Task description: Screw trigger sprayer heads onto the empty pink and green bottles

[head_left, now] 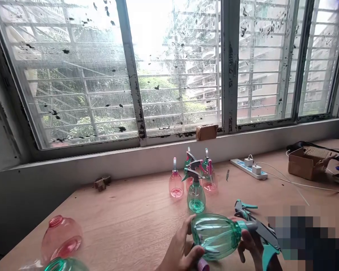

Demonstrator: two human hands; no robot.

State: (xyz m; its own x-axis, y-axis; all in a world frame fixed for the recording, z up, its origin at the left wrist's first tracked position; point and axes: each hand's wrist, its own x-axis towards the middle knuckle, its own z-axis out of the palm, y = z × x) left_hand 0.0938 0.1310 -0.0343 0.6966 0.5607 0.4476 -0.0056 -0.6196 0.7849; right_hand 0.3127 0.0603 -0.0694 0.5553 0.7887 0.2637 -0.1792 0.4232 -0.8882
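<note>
My left hand [180, 250] wraps round the base of a green transparent spray bottle [216, 235] that lies sideways above the wooden table [124, 214]. My right hand [250, 246] grips the bottle's neck just behind its grey and teal trigger head [264, 235]. A small pink piece [203, 265] shows under my left fingers. Just beyond, an upright green spray bottle [196, 195] stands on the table. Behind it are a pink bottle [176, 183] and other pink spray bottles [209, 177].
A pink bottle without a head [61, 237] and a green one [66, 264] lie at the near left. A power strip [248, 168] with plugs and a white cable sits at the right, beside a cardboard box [309, 162]. A dirty barred window [169, 67] runs along the back.
</note>
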